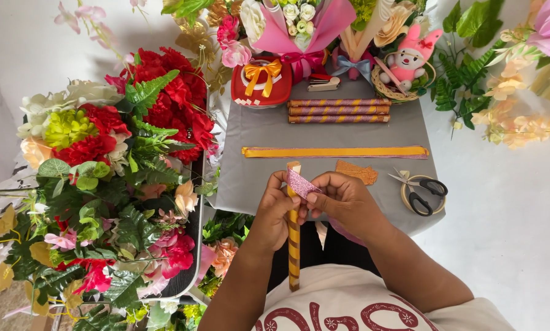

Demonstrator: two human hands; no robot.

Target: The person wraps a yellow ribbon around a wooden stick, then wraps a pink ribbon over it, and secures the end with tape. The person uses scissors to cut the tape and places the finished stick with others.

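Stick (pixel 294 245) gold-brown spiral stripes; ribbon strip (pixel 301 182) glittery pink; tablecloth (pixel 269 132) grey.

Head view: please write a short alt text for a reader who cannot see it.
Two hands, left hand and right hand, wrap pink glitter ribbon around a gold-striped stick above a grey table holding scissors and artificial flowers.

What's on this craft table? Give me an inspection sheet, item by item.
Surface: grey table, small.
Job's things: striped stick held upright; pink glitter strip at its top.
Clutter: three wrapped sticks, yellow ribbon, scissors, stapler.
Hands: left hand grips the stick; right hand pinches the strip.
Cables: nothing seen.
Surroundings: artificial flowers, bouquet, plush rabbit.
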